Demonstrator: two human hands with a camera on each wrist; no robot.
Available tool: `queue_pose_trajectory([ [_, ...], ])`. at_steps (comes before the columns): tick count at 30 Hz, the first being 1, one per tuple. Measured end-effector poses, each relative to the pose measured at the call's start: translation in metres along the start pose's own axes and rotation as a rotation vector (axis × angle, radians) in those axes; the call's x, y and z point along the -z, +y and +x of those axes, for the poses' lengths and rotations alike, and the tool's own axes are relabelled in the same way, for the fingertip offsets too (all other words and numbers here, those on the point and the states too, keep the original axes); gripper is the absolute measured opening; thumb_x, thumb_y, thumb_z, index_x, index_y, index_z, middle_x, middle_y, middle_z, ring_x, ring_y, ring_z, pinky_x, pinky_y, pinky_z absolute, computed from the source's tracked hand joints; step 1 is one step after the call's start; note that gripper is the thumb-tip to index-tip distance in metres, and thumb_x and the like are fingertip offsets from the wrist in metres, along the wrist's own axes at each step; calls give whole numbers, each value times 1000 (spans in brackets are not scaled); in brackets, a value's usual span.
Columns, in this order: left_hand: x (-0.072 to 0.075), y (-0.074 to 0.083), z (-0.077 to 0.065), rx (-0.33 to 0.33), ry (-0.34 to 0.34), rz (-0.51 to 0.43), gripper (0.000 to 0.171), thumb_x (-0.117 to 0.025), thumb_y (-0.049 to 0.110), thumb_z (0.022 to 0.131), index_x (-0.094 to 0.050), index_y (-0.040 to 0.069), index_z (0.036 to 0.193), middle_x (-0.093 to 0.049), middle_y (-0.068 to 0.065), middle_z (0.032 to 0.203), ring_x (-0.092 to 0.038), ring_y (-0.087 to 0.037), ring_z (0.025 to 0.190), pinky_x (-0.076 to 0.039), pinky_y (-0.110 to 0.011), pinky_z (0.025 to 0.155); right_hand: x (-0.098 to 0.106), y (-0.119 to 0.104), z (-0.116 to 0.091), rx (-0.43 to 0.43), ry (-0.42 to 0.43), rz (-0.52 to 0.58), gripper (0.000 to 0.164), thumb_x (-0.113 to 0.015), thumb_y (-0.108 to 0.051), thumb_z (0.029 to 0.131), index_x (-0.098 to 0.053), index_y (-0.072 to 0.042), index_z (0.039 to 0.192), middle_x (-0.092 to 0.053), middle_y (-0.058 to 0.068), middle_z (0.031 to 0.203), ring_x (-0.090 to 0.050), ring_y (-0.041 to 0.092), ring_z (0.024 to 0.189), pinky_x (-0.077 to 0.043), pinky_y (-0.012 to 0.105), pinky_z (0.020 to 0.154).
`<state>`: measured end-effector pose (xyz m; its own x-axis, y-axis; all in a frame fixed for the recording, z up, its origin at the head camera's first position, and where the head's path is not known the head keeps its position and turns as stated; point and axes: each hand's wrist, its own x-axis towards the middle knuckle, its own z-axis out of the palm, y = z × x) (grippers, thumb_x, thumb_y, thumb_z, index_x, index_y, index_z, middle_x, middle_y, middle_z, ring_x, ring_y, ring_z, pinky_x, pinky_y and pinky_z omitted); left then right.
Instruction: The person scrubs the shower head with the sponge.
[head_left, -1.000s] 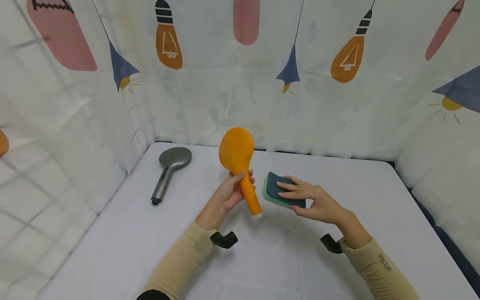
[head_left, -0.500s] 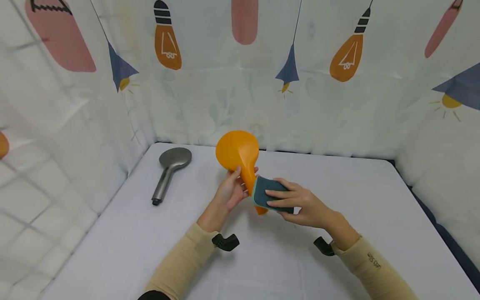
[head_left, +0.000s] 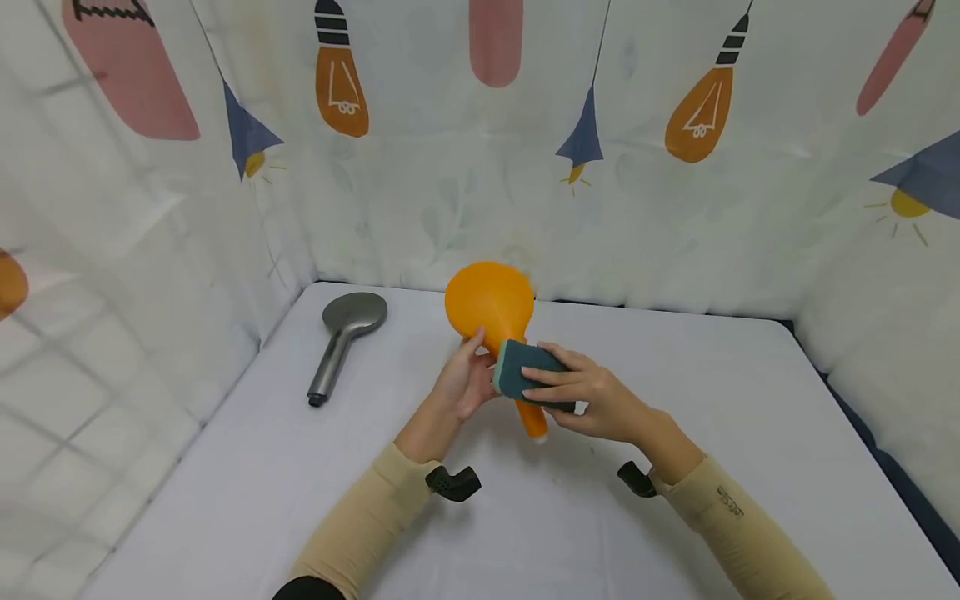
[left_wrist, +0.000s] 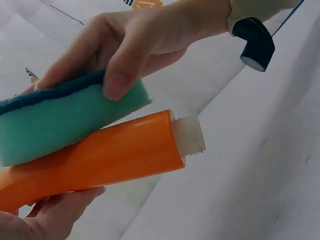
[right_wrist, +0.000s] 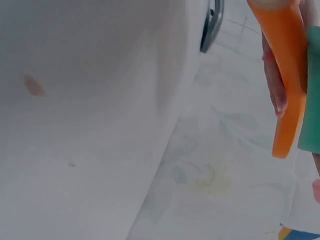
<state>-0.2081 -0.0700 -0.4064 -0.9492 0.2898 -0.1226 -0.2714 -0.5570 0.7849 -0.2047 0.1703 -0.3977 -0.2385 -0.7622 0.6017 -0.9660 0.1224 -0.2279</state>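
Note:
Above the table, my left hand grips an orange shower head near the neck, its round head tilted up toward the back. My right hand holds a sponge, dark teal on its outer side and light green on the other. In the left wrist view, the green side of the sponge lies against the handle, just short of the pale threaded end. The right wrist view catches only the sponge's edge, with left fingers behind the handle.
A grey metallic shower head lies at the table's back left, its handle pointing to the front. The white-covered table is bounded by a patterned fabric wall at the back and sides.
My right hand has moved left, bringing the sponge onto the orange handle and then slightly up along it. The orange shower head has turned, showing its round head broader. The grey one stays put.

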Motion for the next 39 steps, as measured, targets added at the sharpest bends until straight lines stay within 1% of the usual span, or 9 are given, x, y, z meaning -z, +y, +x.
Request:
queue_pose_trajectory([
  [5,9,1,-3,23,3,-76,57,-32,46,112,-15,21,160,-44,-25,150,-60,-44,123,-52,-55,96,-12,-15,-17,45,-131,-48,58,-89,2,71,-75,-15,125,-64,3,138,-46,41,138,-47,55,103],
  [8,14,-2,-5,60,-1,-77,58,-31,50,111,-19,20,160,-44,-25,150,-57,-47,126,-51,-58,96,-17,-17,-23,64,-171,-53,58,-91,0,70,-76,-17,124,-65,0,137,-47,40,137,-48,54,102],
  [12,15,-7,-6,106,-15,-20,60,-26,52,111,-16,19,160,-48,-22,143,-66,-33,109,-57,-46,86,-16,-9,-19,57,-128,-19,57,-89,3,70,-76,-15,123,-65,2,137,-46,41,138,-47,53,103],
  [16,12,-9,-7,137,-30,30,61,-22,51,111,-8,20,161,-51,-18,133,-65,-23,98,-52,-52,91,-15,3,-12,-10,-16,25,52,-85,5,76,-75,-10,124,-64,7,137,-43,42,140,-44,55,107],
  [20,10,-7,-6,134,-46,40,60,-21,50,112,-7,20,161,-50,-17,131,-65,-22,96,-49,-56,94,-15,6,-14,-58,52,36,36,-79,-7,91,-74,-9,126,-63,9,138,-42,43,141,-43,57,106],
  [25,14,-1,-7,100,-17,-51,58,-24,50,112,-12,21,161,-48,-19,140,-64,-32,107,-56,-47,86,-19,-7,-26,21,-59,8,47,-86,-3,81,-75,-12,126,-64,7,137,-46,44,138,-47,57,102],
  [30,18,3,-7,89,-9,-104,57,-28,49,112,-14,24,161,-49,-18,139,-61,-42,118,-54,-58,91,-18,-12,-24,86,-178,-22,58,-91,-1,71,-76,-15,125,-64,2,138,-47,42,138,-48,53,102],
  [35,16,5,-5,113,-54,-42,60,-24,50,112,-10,21,162,-48,-17,135,-64,-28,106,-56,-47,89,-7,8,-3,63,-122,11,55,-89,3,72,-76,-11,124,-65,7,137,-45,44,138,-46,55,104],
  [39,16,7,-4,89,-20,-50,60,-23,50,111,-10,19,161,-47,-16,132,-63,-25,103,-48,-56,99,-3,19,11,21,-52,15,50,-85,3,78,-75,-8,125,-64,11,137,-43,47,138,-45,59,103],
])
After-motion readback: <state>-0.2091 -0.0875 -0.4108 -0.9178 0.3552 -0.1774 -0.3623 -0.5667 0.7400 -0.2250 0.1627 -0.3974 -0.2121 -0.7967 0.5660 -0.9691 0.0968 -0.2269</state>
